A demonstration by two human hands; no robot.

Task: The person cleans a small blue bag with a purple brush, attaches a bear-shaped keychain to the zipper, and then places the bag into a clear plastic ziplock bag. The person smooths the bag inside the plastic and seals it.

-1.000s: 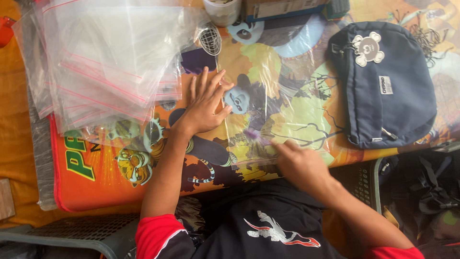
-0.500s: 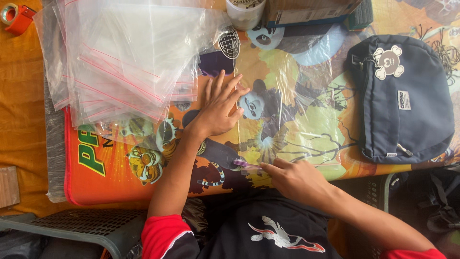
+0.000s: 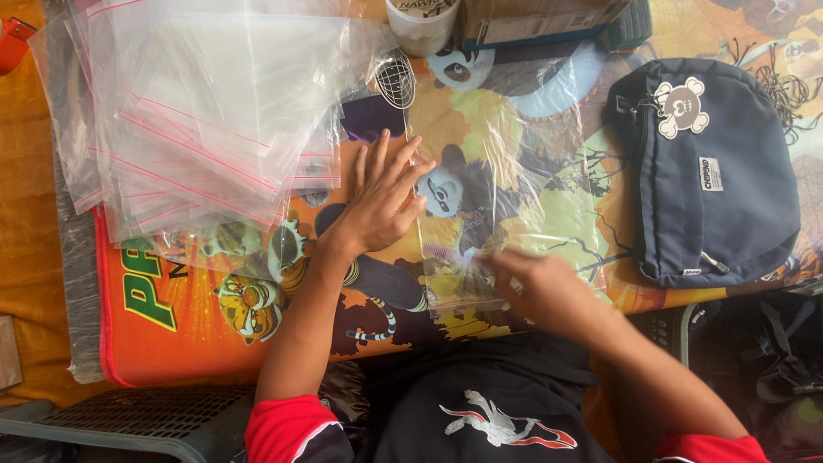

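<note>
Left hand (image 3: 381, 201) lies flat, fingers (image 3: 403, 159) spread and gripping nothing, pressing one clear plastic zip bag (image 3: 506, 193) onto the orange cartoon-printed mat (image 3: 163, 283) that covers the worktop. Right hand (image 3: 540, 287) sits at the bag's near edge, motion-blurred; its fingers look curled toward the seal strip, but cannot tell if they pinch it or just slide over it. The bag lies flat in the middle of the mat, between the two hands, and looks empty.

Risks, as I judge them:
- The bag film is thin and slick on a glossy mat. If the left palm lifts or slips, the bag could skid or crumple under the right hand.
- Seal may close only part way if the right hand runs off the strip; the blur suggests speed.
- The stack of clear zip bags with red seal lines (image 3: 206, 111) sits fanned just beside the left hand, loose and overlapping. A wrist brush could drag several off the pile or mix the worked bag back in.
- White paper cup (image 3: 420, 21) stands at the far edge near the stack; a long reach could tip it.
- Navy fabric pouch with a skull patch (image 3: 707, 171) lies close to the right of the bag, crowding that side.
</note>
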